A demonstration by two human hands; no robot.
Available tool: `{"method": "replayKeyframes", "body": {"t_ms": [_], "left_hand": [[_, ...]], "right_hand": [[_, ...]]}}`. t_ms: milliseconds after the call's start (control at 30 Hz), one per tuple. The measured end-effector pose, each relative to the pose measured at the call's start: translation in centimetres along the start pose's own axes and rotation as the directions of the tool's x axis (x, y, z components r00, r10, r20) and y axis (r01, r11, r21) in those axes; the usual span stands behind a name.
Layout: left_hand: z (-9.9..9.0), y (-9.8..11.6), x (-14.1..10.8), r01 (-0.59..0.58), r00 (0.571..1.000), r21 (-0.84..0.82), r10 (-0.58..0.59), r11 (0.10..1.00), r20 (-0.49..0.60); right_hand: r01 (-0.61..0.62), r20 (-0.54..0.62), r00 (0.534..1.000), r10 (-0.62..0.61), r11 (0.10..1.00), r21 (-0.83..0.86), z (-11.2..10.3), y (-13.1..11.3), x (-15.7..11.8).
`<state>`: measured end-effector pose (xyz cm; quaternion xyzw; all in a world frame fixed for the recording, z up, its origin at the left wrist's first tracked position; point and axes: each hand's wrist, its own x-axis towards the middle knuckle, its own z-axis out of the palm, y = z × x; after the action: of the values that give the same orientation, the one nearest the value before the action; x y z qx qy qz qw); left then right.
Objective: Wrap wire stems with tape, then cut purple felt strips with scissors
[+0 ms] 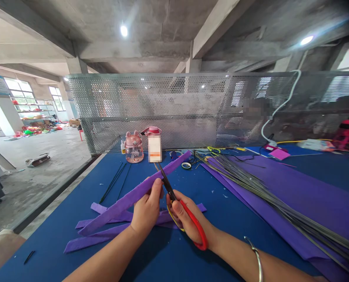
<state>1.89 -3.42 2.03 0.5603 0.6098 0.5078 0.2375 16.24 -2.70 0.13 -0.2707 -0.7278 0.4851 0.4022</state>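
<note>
Fingers (156,188) of the left hand (146,211) pinch a purple strip (133,194) above the blue surface (227,203); the right hand (187,221) grips scissors (171,192), blades at the strip (no cut visible). Other strips (86,241) lie below, seemingly cut already; a broad purple sheet (294,180) at right looks uncut.

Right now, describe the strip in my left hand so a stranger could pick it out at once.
Start at the blue table and find the left hand over its middle. The purple strip slants through that hand's grip, by the scissors. The other strips lie on the table beneath; this one is held up.
</note>
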Motion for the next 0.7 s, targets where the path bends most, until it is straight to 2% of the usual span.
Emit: {"method": "replayKeyframes", "body": {"t_ms": [233, 533, 700], "left_hand": [[0.0, 0.1, 0.1, 0.02, 0.999, 0.008, -0.02, 1.0, 0.046], [-0.2, 1.1, -0.1, 0.029, 0.999, 0.03, -0.029, 0.999, 0.013], [-0.2, 0.9, -0.1, 0.012, 1.0, 0.062, -0.012, 0.998, -0.01]], "right_hand": [[0.003, -0.009, 1.0, -0.003, 1.0, -0.007, -0.1, 0.1, 0.1], [0.062, 0.125, 0.99, -0.069, 0.996, 0.062, -0.2, -0.4, 0.0], [0.061, 0.127, 0.99, -0.064, 0.998, 0.025, -0.3, -0.7, -0.1]]}}
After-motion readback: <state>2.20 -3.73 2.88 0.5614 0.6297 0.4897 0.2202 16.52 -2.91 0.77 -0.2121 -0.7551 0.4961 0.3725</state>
